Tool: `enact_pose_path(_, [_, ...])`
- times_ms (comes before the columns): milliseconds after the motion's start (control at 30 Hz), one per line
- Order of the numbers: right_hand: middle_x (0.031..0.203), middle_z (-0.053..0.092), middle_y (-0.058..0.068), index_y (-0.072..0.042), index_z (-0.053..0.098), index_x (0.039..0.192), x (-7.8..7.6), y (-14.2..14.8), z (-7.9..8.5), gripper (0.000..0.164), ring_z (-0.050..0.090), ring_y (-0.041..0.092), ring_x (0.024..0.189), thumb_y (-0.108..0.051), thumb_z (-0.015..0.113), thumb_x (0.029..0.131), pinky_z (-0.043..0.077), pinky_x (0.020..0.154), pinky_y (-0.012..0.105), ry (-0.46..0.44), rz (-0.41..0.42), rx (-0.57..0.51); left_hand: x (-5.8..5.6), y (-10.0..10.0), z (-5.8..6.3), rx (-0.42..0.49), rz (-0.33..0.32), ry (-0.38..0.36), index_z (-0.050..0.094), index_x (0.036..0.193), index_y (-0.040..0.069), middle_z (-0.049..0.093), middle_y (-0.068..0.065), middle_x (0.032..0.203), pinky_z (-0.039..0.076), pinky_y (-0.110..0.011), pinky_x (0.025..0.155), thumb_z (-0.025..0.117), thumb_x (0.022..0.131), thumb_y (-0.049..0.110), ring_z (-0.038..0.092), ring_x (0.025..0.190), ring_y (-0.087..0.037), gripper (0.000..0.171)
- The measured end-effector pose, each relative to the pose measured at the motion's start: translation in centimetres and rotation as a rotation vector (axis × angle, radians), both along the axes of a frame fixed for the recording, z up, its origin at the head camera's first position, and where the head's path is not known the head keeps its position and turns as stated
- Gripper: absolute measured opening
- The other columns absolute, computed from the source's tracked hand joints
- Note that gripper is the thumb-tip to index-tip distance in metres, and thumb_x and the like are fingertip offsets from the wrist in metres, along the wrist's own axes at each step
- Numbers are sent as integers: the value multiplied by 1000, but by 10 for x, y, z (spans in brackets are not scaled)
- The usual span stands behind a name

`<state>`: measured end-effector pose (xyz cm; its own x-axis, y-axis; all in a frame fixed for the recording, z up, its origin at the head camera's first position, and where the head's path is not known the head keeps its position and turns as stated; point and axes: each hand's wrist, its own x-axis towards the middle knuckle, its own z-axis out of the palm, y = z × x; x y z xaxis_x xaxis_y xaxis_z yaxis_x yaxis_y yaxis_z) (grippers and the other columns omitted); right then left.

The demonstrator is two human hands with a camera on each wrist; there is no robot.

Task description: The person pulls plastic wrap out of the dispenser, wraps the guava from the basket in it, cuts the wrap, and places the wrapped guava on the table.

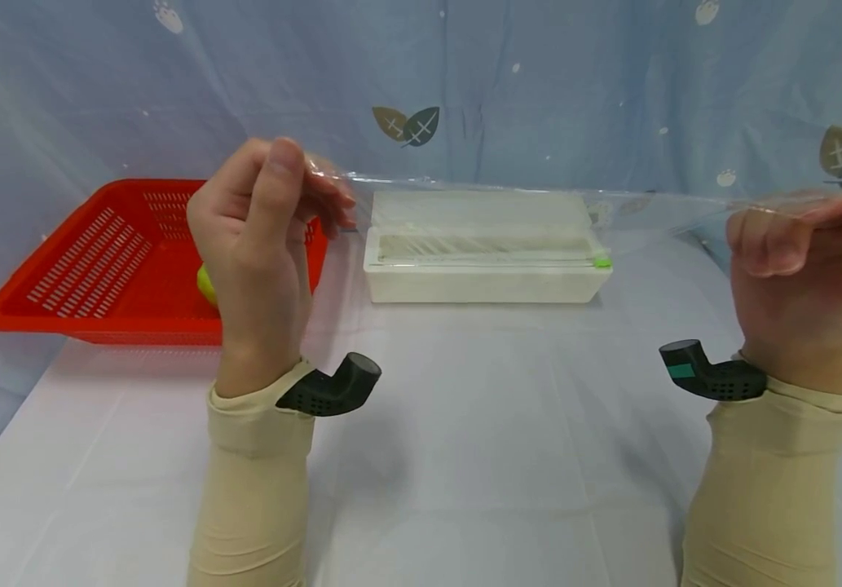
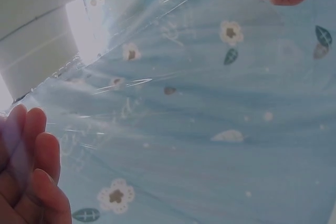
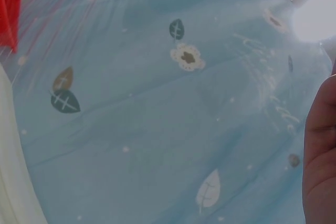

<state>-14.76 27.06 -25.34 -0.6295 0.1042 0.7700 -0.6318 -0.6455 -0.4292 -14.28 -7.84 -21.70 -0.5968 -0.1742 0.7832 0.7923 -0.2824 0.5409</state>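
A sheet of clear cling film (image 1: 655, 224) is stretched in the air between both hands, its top edge almost level in the head view. My left hand (image 1: 255, 236) pinches the film's left end between thumb and fingers. At the other end my right hand (image 1: 809, 269) grips it with curled fingers, partly cut off by the frame edge. Behind the film stands a white cling film box (image 1: 487, 281), lid raised, with a green slider (image 1: 601, 262) at its right end. Glossy streaks mark the film (image 2: 131, 85) in the left wrist view.
To the left, a red plastic basket (image 1: 32, 322) sits on the white-covered table (image 1: 479, 456). A yellow-green object (image 1: 206, 285) inside it is mostly hidden by my left hand. A blue patterned cloth (image 1: 538, 98) hangs behind.
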Motion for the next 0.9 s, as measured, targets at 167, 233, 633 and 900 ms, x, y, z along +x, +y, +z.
enact_pose_path(167, [49, 41, 14, 14, 49, 69, 0, -4, 3, 36, 39, 22, 45, -9, 37, 93, 30, 49, 22, 36, 41, -25, 4, 1, 2, 29, -9, -6, 45, 68, -18, 50, -25, 63, 46, -38, 53, 49, 86, 7, 49, 56, -33, 31])
enact_pose_path(233, [49, 42, 14, 14, 49, 69, 0, -4, 4, 37, 39, 21, 45, -10, 35, 94, 29, 48, 21, 43, 51, -40, 5, 1, 3, 30, -9, -2, 45, 68, -18, 50, -26, 63, 46, -38, 53, 49, 86, 8, 49, 56, -33, 32])
enact_pose_path(633, [49, 40, 13, 12, 47, 68, 3, -6, 4, 39, 38, 19, 42, -11, 32, 95, 26, 46, 18, 108, 70, -75, 7, 0, 5, 56, -12, 47, 43, 66, -18, 49, -27, 61, 45, -37, 50, 51, 85, 9, 48, 53, -32, 34])
enact_pose_path(900, [49, 40, 14, 14, 47, 68, 4, -5, 3, 38, 39, 22, 44, -11, 35, 94, 27, 46, 20, 51, 52, -24, 8, 1, 3, 9, -5, 11, 43, 67, -18, 48, -23, 61, 45, -36, 51, 50, 85, 8, 48, 54, -30, 33])
